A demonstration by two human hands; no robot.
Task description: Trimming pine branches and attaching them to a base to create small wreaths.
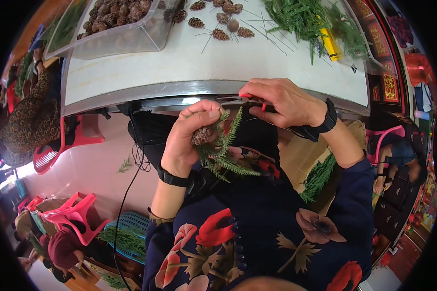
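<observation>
Pinched in my left hand (192, 128) is a green artificial pine sprig (228, 145) with a brown pine cone (202, 136) at its base. The sprig's needled tips fan out to the right and down over my lap. Just to the right, my right hand (289, 102) grips a red-handled cutting tool (233, 100) with two slim metal jaws; I cannot tell whether it is scissors or pliers. Its jaws point left and reach close to the fingertips of my left hand. Both hands are at the table's near edge.
On the white table (199, 63) are a clear bin (131, 41) of pine cones, loose wired cones (220, 34), green sprigs (296, 19) and a yellow tube-like object (329, 44). A cardboard box (296, 150) with greenery stands at my right. Pink stools (77, 216) and other people are around.
</observation>
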